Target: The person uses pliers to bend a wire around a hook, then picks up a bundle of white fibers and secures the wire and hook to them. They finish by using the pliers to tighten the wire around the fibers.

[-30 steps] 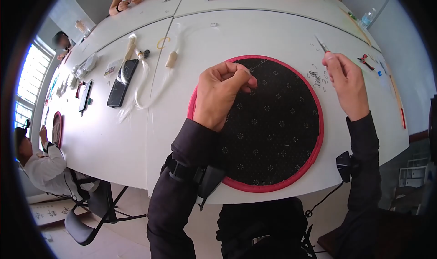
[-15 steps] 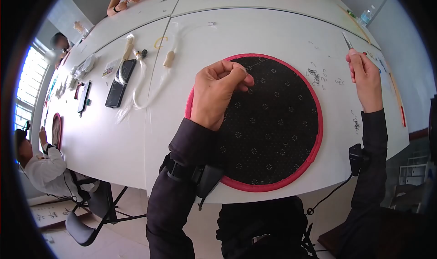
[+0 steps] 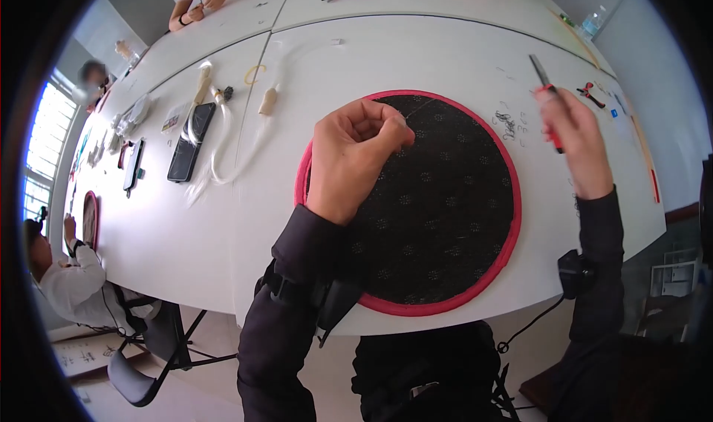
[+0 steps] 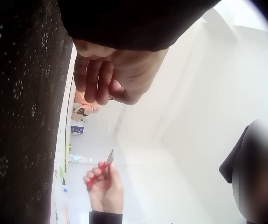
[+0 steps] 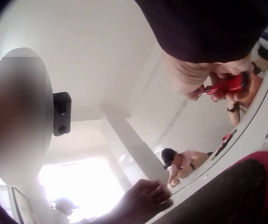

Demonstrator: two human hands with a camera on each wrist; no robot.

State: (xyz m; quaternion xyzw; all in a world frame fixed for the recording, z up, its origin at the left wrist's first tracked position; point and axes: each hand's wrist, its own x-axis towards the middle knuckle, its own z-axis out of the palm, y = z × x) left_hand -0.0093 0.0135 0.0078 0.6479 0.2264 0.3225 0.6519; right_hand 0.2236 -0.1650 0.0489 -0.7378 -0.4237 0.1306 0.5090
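Work looks partway along, as far as can be judged: a heap of small dark pieces [image 3: 507,125] lies on the table [image 3: 445,58] between the fingers of the left hand [image 3: 349,155] and those of the right hand [image 3: 575,136], with loose ones beside it, though whether these are finished or waiting cannot be told. What appears left is the strand now in the left fingers, since the pliers [image 3: 547,88] are well apart from it and not yet at work on it. The left fingers are curled in, thumb and forefinger closed in a pinch on that thin strand [image 3: 418,109], just above the dark round mat [image 3: 438,221]. The right fingers wrap the red handles of the pliers; how far the handles are squeezed cannot be told, the hand being blurred. The metal end stands out beyond the right fingers, pointing away from the person and slightly leftward, while a red handle end shows below them; the long axis runs between the two. The strand, faint, seems to slant from the left fingertips away and to the right, over the mat; its far end is unclear.
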